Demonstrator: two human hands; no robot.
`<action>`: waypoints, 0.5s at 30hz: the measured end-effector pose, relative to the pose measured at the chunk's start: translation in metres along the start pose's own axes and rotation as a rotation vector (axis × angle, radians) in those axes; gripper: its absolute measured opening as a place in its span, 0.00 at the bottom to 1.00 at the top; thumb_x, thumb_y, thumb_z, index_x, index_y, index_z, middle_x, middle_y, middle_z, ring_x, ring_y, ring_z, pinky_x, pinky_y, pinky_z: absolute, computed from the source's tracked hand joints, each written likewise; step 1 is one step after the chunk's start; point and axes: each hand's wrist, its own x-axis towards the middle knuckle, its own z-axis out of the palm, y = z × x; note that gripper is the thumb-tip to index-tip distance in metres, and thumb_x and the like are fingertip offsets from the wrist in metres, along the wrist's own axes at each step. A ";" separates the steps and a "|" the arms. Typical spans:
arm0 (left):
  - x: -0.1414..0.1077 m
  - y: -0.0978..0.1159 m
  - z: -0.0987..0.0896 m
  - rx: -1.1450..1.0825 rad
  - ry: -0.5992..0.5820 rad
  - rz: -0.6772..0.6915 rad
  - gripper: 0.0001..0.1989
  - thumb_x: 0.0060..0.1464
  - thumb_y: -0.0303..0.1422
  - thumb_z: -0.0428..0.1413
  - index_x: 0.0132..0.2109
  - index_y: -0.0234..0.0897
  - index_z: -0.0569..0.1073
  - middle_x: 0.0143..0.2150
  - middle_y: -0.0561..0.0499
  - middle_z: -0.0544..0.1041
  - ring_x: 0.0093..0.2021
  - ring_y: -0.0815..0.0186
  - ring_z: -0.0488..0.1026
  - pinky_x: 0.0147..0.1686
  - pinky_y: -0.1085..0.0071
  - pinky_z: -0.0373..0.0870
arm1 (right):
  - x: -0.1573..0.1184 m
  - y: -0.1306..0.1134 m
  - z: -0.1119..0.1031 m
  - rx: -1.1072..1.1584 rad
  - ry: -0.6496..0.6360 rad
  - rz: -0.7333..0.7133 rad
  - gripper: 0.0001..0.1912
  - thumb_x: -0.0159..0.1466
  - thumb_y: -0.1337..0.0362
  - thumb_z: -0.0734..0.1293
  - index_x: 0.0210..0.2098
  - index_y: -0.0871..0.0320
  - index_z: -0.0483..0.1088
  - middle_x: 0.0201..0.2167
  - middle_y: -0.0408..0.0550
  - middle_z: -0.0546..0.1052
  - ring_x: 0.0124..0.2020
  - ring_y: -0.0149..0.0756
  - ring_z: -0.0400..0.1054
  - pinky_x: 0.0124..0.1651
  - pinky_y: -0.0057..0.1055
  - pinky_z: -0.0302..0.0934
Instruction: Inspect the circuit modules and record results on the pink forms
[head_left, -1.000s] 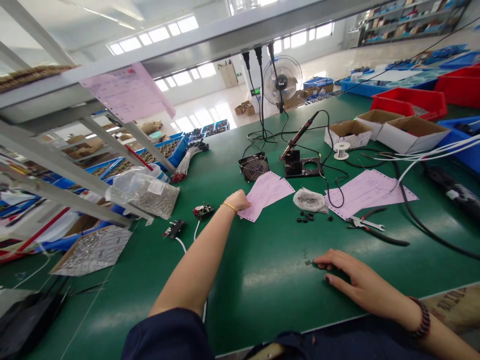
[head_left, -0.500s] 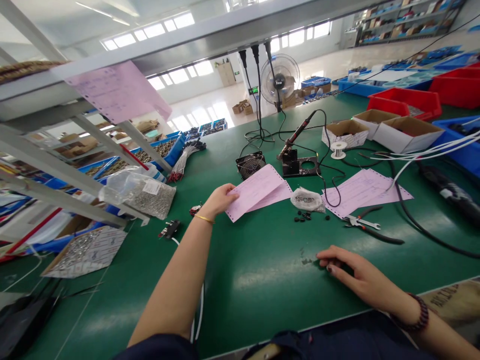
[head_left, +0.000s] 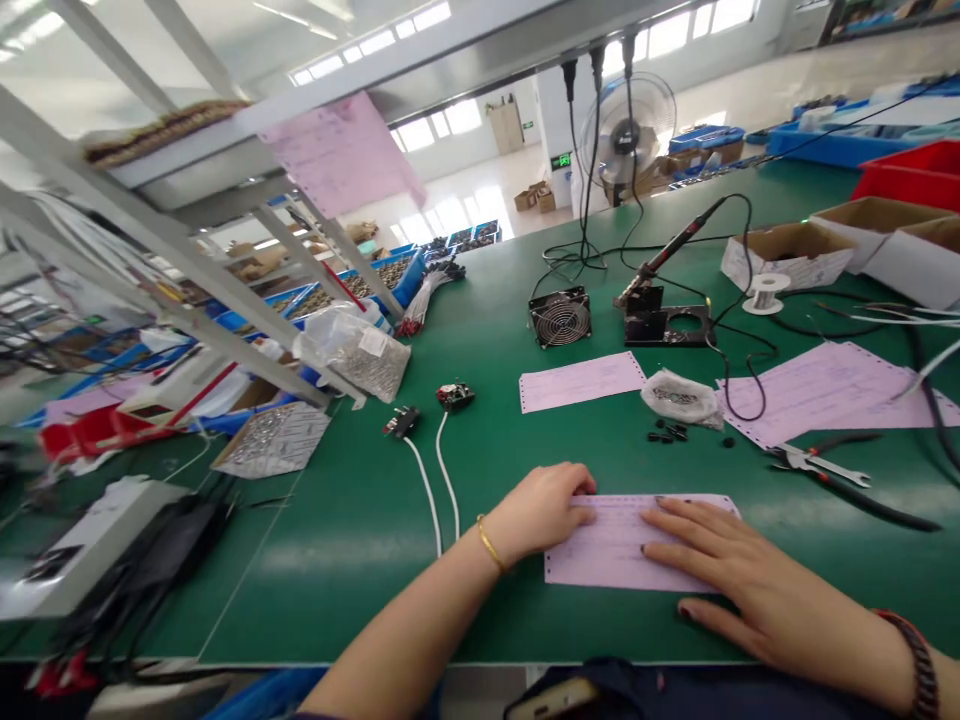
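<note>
hands (head_left: 551, 510) atop pink sheet (head_left: 622, 555)

The pink sheet (head_left: 622, 560) lies flat on the green tabletop (head_left: 337, 540), apparently handwritten.

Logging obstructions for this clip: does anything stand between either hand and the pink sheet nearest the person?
Nothing visible does. The left hand touches the pink sheet near its far left corner; the right hand lies directly on its right part. The small black parts sit beyond its far edge.
</note>
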 end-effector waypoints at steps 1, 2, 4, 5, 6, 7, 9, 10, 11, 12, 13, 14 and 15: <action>-0.002 -0.003 -0.004 0.019 0.063 -0.012 0.11 0.55 0.37 0.63 0.46 0.45 0.77 0.48 0.48 0.81 0.49 0.54 0.77 0.53 0.61 0.71 | 0.002 0.005 0.005 0.000 -0.011 0.008 0.27 0.72 0.50 0.64 0.69 0.36 0.63 0.73 0.45 0.61 0.72 0.56 0.57 0.68 0.63 0.58; -0.003 -0.009 -0.011 0.040 0.136 -0.034 0.13 0.55 0.39 0.63 0.48 0.44 0.77 0.50 0.47 0.80 0.52 0.52 0.76 0.56 0.59 0.70 | 0.003 0.010 0.009 0.005 -0.010 0.009 0.27 0.72 0.50 0.65 0.69 0.36 0.64 0.73 0.45 0.61 0.72 0.56 0.58 0.68 0.63 0.58; -0.005 -0.026 -0.030 0.081 0.301 -0.116 0.17 0.59 0.40 0.61 0.53 0.43 0.74 0.55 0.43 0.76 0.58 0.50 0.73 0.61 0.55 0.66 | 0.003 0.018 0.014 0.020 0.016 0.005 0.27 0.71 0.51 0.66 0.69 0.37 0.64 0.72 0.45 0.62 0.71 0.56 0.59 0.68 0.62 0.59; -0.005 -0.039 -0.041 0.099 0.387 -0.173 0.19 0.60 0.40 0.60 0.56 0.42 0.72 0.58 0.41 0.74 0.61 0.48 0.70 0.63 0.53 0.64 | 0.002 0.020 0.016 0.024 0.028 0.002 0.27 0.71 0.52 0.66 0.69 0.37 0.64 0.72 0.45 0.63 0.71 0.56 0.60 0.68 0.61 0.59; -0.004 -0.053 -0.052 0.113 0.471 -0.235 0.21 0.61 0.39 0.59 0.59 0.40 0.70 0.61 0.39 0.72 0.64 0.47 0.67 0.65 0.52 0.61 | 0.002 0.021 0.016 0.026 0.040 0.000 0.27 0.71 0.52 0.66 0.69 0.37 0.65 0.72 0.45 0.64 0.70 0.56 0.60 0.68 0.61 0.59; -0.002 -0.068 -0.063 0.124 0.553 -0.305 0.24 0.61 0.38 0.58 0.61 0.37 0.67 0.64 0.35 0.68 0.67 0.45 0.64 0.67 0.50 0.58 | 0.001 0.021 0.016 0.028 0.048 -0.001 0.27 0.71 0.52 0.66 0.68 0.37 0.65 0.71 0.46 0.64 0.70 0.56 0.61 0.68 0.61 0.60; 0.004 -0.100 -0.082 0.127 0.672 -0.430 0.31 0.58 0.37 0.60 0.65 0.33 0.62 0.67 0.30 0.64 0.70 0.42 0.60 0.69 0.47 0.54 | 0.001 0.019 0.015 0.035 0.059 0.002 0.26 0.70 0.53 0.67 0.68 0.37 0.66 0.71 0.46 0.65 0.69 0.56 0.62 0.68 0.61 0.60; 0.007 -0.115 -0.089 0.119 0.705 -0.476 0.33 0.57 0.37 0.62 0.66 0.33 0.60 0.67 0.30 0.64 0.71 0.41 0.59 0.69 0.47 0.54 | 0.001 0.018 0.014 0.041 0.063 0.003 0.26 0.70 0.53 0.67 0.67 0.38 0.67 0.71 0.46 0.66 0.69 0.56 0.62 0.68 0.61 0.60; 0.011 -0.128 -0.095 0.105 0.720 -0.511 0.35 0.56 0.37 0.63 0.66 0.33 0.60 0.67 0.29 0.65 0.70 0.41 0.60 0.68 0.47 0.56 | 0.002 0.017 0.014 0.047 0.069 0.008 0.27 0.70 0.53 0.67 0.67 0.38 0.67 0.70 0.47 0.66 0.69 0.55 0.62 0.68 0.60 0.60; 0.015 -0.140 -0.099 0.086 0.723 -0.534 0.36 0.54 0.37 0.64 0.65 0.32 0.60 0.66 0.28 0.66 0.69 0.42 0.63 0.67 0.48 0.58 | 0.003 0.016 0.013 0.052 0.070 0.015 0.27 0.70 0.53 0.67 0.67 0.39 0.67 0.70 0.47 0.66 0.69 0.55 0.62 0.69 0.60 0.59; 0.018 -0.149 -0.101 0.065 0.718 -0.547 0.36 0.53 0.37 0.65 0.64 0.32 0.61 0.65 0.29 0.68 0.68 0.42 0.65 0.66 0.50 0.61 | 0.003 0.014 0.012 0.054 0.067 0.022 0.26 0.70 0.53 0.67 0.67 0.39 0.68 0.70 0.47 0.66 0.69 0.55 0.62 0.69 0.60 0.59; 0.022 -0.156 -0.103 0.042 0.709 -0.549 0.36 0.52 0.37 0.66 0.63 0.33 0.62 0.64 0.29 0.70 0.66 0.43 0.68 0.65 0.52 0.63 | 0.004 0.013 0.011 0.056 0.063 0.029 0.26 0.70 0.53 0.67 0.66 0.40 0.69 0.70 0.47 0.67 0.69 0.55 0.62 0.69 0.61 0.59; 0.025 -0.162 -0.103 0.019 0.700 -0.545 0.35 0.52 0.37 0.66 0.62 0.33 0.63 0.62 0.30 0.72 0.64 0.45 0.70 0.63 0.53 0.65 | 0.004 0.012 0.009 0.056 0.055 0.034 0.25 0.70 0.53 0.66 0.66 0.41 0.69 0.70 0.47 0.67 0.69 0.55 0.62 0.69 0.61 0.58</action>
